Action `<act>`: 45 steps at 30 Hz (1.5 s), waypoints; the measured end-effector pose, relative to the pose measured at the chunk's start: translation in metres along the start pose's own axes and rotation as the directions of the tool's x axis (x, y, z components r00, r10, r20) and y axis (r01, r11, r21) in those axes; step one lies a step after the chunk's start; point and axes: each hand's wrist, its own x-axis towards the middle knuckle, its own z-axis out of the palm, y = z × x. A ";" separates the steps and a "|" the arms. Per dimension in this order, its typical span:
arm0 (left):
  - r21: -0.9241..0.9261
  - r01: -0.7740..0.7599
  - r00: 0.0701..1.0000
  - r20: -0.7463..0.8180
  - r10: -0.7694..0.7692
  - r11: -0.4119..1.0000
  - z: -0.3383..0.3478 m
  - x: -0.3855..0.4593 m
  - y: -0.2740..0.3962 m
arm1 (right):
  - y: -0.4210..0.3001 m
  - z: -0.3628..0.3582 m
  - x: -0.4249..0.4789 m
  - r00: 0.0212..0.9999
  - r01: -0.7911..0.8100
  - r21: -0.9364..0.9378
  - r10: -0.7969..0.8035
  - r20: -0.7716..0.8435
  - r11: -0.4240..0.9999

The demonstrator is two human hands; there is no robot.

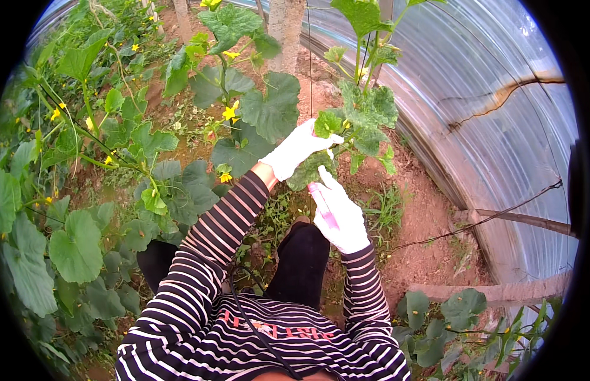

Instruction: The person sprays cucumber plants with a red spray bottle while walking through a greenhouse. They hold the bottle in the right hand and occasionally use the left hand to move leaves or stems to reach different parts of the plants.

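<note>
My left hand (pixel 295 150), in a white glove, reaches across to a climbing cucurbit vine (pixel 359 128) and has its fingers closed around the leafy stem. A small bright leaf (pixel 327 123) stands over those fingers. Just below them, a broad green leaf (pixel 310 172) hangs between my two hands. My right hand (pixel 341 216), also white-gloved, is raised at this leaf's lower right with one finger pointing up. A pink strip (pixel 322 201) runs along its thumb side; whether it is glove or a held thing is unclear.
A thin vertical string (pixel 310 71) drops beside the vine. Yellow-flowered vines (pixel 133 147) crowd the left side. Curved plastic sheeting (pixel 495 114) walls the right, with a dark wire (pixel 480 229) slanting from it. A concrete post (pixel 283 35) stands ahead. Reddish soil (pixel 418 219) lies at right.
</note>
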 end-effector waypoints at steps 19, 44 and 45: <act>0.516 -0.087 0.964 -0.174 0.203 0.852 -0.004 -0.009 -0.020 | 0.030 0.006 0.057 0.928 -0.352 0.047 0.355 -0.113 0.935; -0.337 -0.063 0.837 -0.531 -0.134 0.939 -0.054 -0.003 -0.077 | 0.026 -0.022 -0.075 0.800 -0.492 0.410 0.585 -0.137 0.769; -0.285 0.029 0.841 -0.511 -0.178 0.958 -0.044 -0.005 -0.074 | 0.027 -0.022 -0.075 0.798 -0.481 0.433 0.585 -0.145 0.763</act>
